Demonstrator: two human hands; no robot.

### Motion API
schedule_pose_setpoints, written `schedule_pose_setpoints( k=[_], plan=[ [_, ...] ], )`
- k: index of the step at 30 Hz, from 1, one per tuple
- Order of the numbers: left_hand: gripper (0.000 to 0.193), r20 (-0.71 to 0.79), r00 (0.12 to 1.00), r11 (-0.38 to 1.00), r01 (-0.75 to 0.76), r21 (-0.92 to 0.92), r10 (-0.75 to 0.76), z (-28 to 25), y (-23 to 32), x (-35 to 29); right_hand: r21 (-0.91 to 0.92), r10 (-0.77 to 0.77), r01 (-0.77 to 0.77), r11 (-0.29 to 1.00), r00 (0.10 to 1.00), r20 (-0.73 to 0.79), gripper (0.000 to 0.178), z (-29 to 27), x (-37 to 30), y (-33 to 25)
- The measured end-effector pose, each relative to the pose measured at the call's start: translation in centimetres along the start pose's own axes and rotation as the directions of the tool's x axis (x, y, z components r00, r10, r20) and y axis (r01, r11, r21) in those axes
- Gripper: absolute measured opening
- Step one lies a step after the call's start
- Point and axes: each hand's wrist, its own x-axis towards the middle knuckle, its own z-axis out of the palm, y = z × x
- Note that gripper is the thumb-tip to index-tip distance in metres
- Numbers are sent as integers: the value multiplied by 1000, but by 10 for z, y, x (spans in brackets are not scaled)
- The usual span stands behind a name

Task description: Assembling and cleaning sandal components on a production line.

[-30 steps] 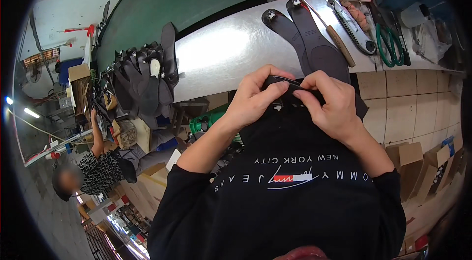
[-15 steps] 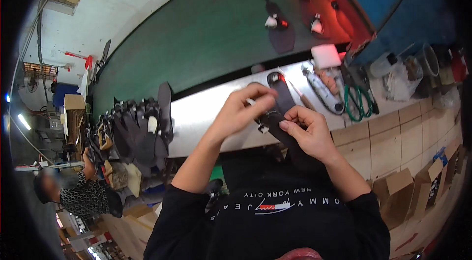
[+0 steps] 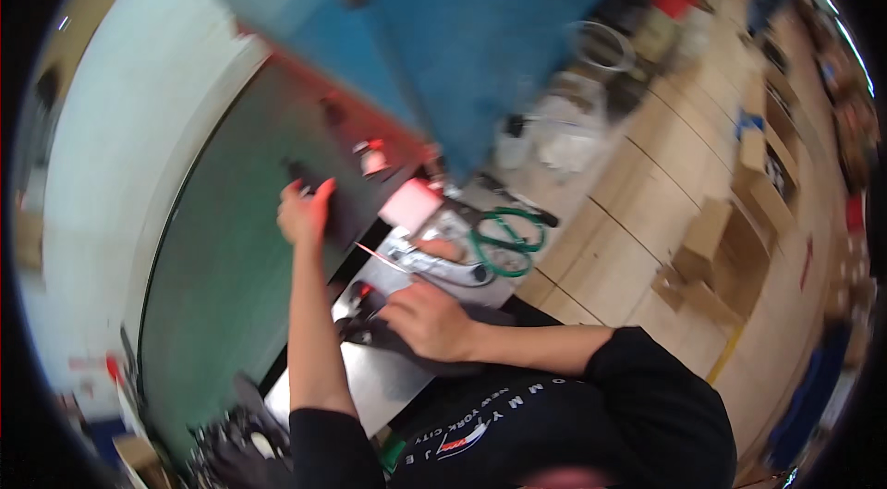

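On the green belt surface, my left hand (image 3: 305, 213) reaches out with thumb and fingers apart around a dark shoe part (image 3: 297, 173). Blur and the hand hide much of that part, so I cannot tell how firmly they touch. My right hand (image 3: 430, 318), fingers curled, grips a dark sandal strap piece (image 3: 365, 332) with shiny metal hardware over the metal ledge. Part of the piece lies beneath that hand. Beside it on the ledge are a thin pointed tool (image 3: 383, 256) and another dark piece lit by a red spot (image 3: 356, 297).
A second dark part with a white bit (image 3: 373, 158) sits farther along the belt, under red light by a blue machine (image 3: 443, 55). A white block (image 3: 410, 204), green-handled scissors (image 3: 506, 241) and a box cutter lie on the ledge. Cardboard boxes (image 3: 716, 258) stand on the floor at right.
My view has swung right. My left hand has left the piece at my body and stretched out to the belt. My right hand keeps hold of its dark piece.
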Motion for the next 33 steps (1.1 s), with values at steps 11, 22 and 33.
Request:
schedule_pose_setpoints(
  k=[11,22,33],
  plan=[
    [47,-256,962,699,-250,-669,99,-42,5,-7,199,-48,84,976,982,-183,16,-33,15,-12],
    [23,178,911,169,122,-978,372,-170,-3,-245,899,228,-437,10,877,424,21,-61,33,-66],
    [40,349,916,-68,368,-927,199,-164,-48,-296,832,149,-473,288,881,449,41,-100,25,-81]
  ],
)
